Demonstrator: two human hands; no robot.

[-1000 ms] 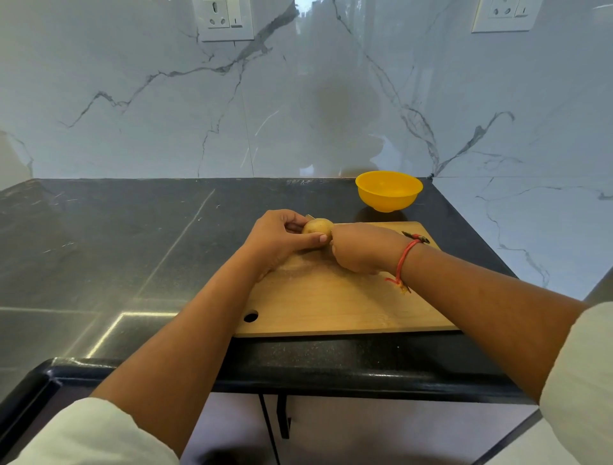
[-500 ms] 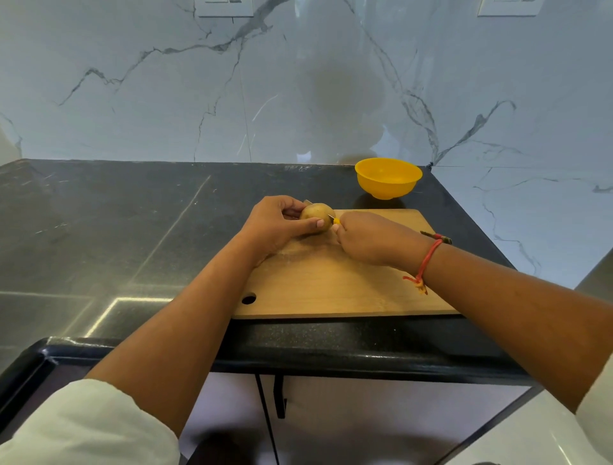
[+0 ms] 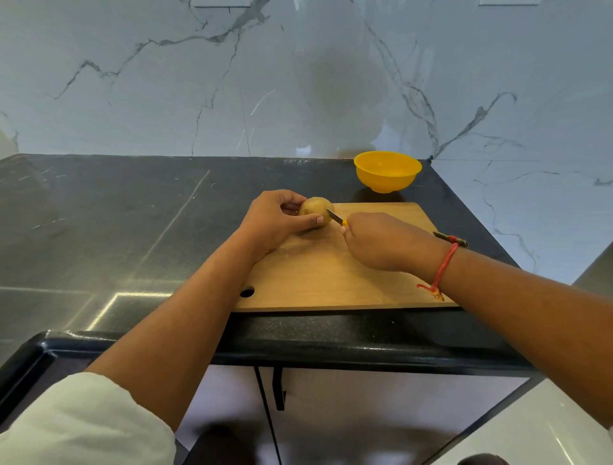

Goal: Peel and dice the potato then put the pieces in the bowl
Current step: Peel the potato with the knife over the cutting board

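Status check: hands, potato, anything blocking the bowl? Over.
Left hand grips potato at cutting board's far edge. Right hand holds knife, blade on potato. Bowl empty, nothing blocking it.

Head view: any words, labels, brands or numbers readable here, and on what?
None readable.
The yellow bowl, potato, knife and cutting board show no print.
The wall plate at the top edge is cut off; nothing legible on it.
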